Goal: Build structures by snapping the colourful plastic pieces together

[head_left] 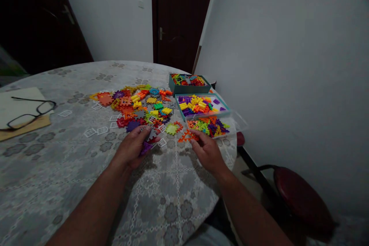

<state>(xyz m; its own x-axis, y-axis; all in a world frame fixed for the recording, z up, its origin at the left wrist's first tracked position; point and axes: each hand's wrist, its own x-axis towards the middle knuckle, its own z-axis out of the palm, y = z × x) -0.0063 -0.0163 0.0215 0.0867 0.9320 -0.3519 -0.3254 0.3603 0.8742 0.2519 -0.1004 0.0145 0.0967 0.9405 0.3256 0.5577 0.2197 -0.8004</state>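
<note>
Plastic everywhere: left hand (133, 147) is curled around a small cluster of flat notched pieces (148, 142), grey and purple, held just above the cloth near the pile's (138, 105) front edge; right hand (208, 150) lies loose and half open, fingertips touching an orange triangle piece (186, 136) flat on the table (57, 169), nothing gripped. Round table edge curves close by the right wrist, with three trays (201, 105) crowding that rim and a white wall just beyond; bare patterned lace cloth is open toward the body and left; glasses (30, 113) on paper well apart at far left; red stool (300, 196) below right.
</note>
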